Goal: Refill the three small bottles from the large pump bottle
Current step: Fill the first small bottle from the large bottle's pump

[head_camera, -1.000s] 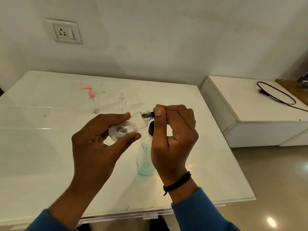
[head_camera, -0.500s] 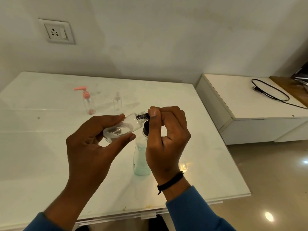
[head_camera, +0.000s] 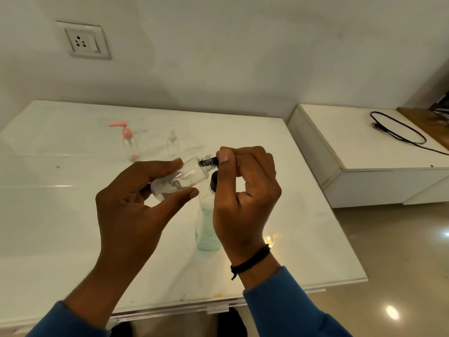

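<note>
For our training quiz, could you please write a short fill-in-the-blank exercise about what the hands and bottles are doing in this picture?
1. The left hand holds a small clear bottle that lies ____ rather than upright.
2. The right hand pinches a small ____ part at that bottle's threaded neck.
3. The pump on the far small bottle is ____ in colour.
4. The bottle with pale blue-green liquid stands on the ____.

Missing words: tilted; black; pink; table

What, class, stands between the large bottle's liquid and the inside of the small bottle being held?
A dark cap piece pinched by the right hand sits at the neck of the small bottle, which the left hand grips; the large bottle wears its black top.
</note>
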### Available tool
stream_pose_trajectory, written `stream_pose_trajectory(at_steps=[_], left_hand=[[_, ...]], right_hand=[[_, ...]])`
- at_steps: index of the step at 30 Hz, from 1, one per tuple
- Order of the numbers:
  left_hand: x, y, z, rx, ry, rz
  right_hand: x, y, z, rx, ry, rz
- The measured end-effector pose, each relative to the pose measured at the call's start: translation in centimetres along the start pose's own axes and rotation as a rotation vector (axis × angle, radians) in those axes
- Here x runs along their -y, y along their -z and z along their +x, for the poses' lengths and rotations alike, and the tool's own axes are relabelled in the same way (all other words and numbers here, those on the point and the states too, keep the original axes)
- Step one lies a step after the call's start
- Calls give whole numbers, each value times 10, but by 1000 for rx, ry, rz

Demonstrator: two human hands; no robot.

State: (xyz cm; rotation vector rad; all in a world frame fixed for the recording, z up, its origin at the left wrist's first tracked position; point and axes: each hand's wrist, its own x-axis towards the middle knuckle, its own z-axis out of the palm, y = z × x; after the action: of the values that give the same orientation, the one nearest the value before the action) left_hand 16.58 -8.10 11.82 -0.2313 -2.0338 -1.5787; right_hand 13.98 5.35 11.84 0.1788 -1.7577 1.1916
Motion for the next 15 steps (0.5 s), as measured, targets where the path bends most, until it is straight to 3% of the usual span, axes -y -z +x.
stream_pose_trajectory(at_steps=[15], left_hand=[[-2, 0, -1, -4, 6, -6]], right_hand=[[-2, 1, -1, 13, -4, 8]])
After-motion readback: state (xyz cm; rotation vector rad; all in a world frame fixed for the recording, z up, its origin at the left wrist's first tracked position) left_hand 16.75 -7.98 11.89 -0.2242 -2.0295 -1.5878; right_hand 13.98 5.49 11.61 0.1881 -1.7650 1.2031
